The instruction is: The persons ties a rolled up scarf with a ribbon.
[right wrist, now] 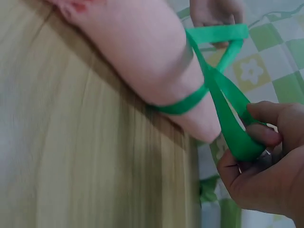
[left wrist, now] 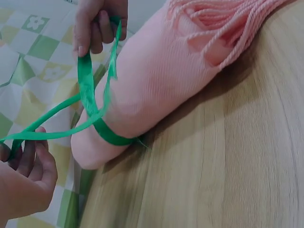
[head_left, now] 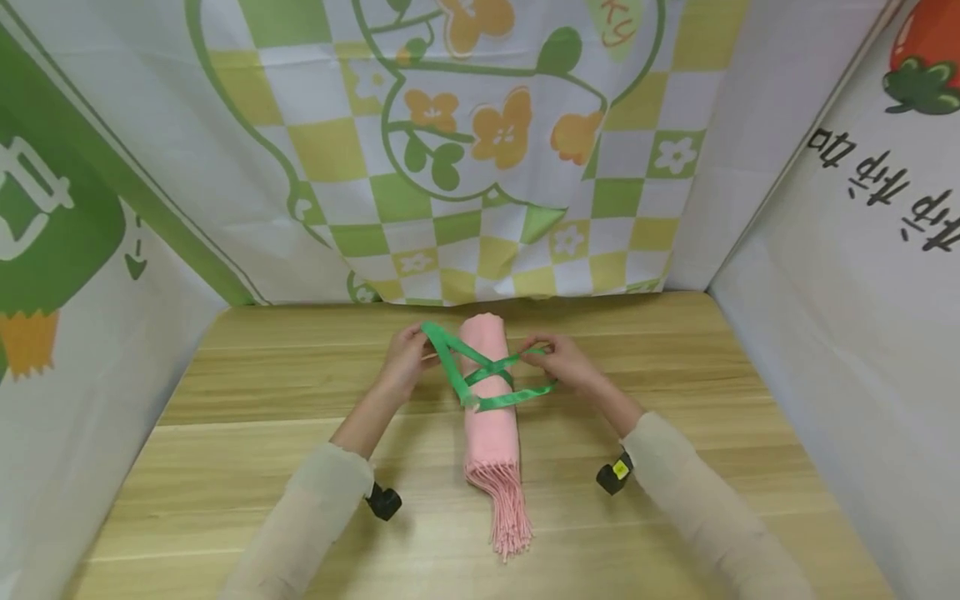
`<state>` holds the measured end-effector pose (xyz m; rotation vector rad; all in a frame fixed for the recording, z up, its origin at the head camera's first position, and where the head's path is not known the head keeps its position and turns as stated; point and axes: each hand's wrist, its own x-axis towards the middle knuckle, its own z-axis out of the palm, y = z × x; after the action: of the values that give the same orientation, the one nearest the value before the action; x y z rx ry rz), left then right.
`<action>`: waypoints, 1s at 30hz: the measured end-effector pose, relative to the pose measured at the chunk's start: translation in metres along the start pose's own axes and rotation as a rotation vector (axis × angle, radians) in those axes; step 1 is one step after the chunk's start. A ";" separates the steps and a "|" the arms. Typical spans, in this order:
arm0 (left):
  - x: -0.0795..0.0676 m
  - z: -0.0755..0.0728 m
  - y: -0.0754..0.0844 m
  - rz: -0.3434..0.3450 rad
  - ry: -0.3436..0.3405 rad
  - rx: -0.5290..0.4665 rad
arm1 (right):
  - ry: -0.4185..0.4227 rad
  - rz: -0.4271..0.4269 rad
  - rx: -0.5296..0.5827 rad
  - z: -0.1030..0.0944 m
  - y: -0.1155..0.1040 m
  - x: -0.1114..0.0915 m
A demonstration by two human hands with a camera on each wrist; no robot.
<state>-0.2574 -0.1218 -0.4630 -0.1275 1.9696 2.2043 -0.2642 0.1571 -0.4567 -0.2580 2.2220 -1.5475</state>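
Note:
A pink fringed scarf (head_left: 491,437), rolled into a bundle, lies lengthwise on the table with its tassels towards me. Green ribbon (head_left: 495,402) wraps round the roll and crosses on top, its free lengths looping out to both sides. At the left of the roll, my left hand (head_left: 407,360) pinches one length of ribbon, drawn out into a corner. On the other side my right hand (head_left: 566,362) holds another ribbon loop, bent round its fingers in the right wrist view (right wrist: 230,128). Both hands are raised a little beside the scarf. The ribbon's underside is hidden.
The wooden table (head_left: 262,483) ends at a patterned cloth backdrop (head_left: 465,217). Printed side walls stand at left and right. Small black wrist cameras (head_left: 385,502) hang from both forearms.

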 end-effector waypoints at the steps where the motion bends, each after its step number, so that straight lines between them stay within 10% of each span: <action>1: -0.001 -0.003 0.000 0.005 0.005 0.008 | 0.004 -0.016 -0.044 -0.004 0.000 -0.001; 9: -0.012 -0.032 -0.002 0.007 0.031 0.071 | -0.110 -0.109 -0.170 -0.038 0.006 -0.008; 30: -0.030 -0.065 -0.017 -0.168 0.036 -0.040 | 0.015 0.090 0.114 -0.092 0.060 -0.032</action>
<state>-0.2285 -0.1871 -0.4817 -0.3277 1.8583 2.1484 -0.2710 0.2686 -0.4778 -0.1118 2.1170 -1.6255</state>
